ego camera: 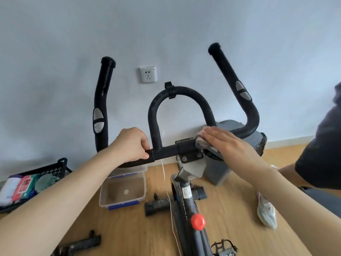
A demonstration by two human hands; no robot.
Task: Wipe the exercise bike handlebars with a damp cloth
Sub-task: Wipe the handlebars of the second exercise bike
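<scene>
While the left hand [132,145] curls round the handlebars [166,153] on the crossbar, just left of the centre loop [184,89], the right hand [228,145] lies flat with its fingers straight and close together, pressing the cloth [201,142] onto the bar just right of the clamp [188,145]. The cloth is a small pinkish-grey wad, mostly hidden under the fingers, with a bunched edge hanging over the near side of the bar. The handlebars are black with a matte, foam-like cover that looks scuffed and dusty, most plainly on the loop and the left horn [103,89]. Both horns rise toward the wall and end in rounded caps, and each carries a grey oval pad [97,121] split by a dark line. A small black clip sits at the top of the loop. Below the clamp the stem runs down to a red knob [197,221]. On the wooden floor [129,228] stand a clear box [122,189] with blue clips, a black basket [46,170] at the left and a grey bin [217,174] behind the stem.
</scene>
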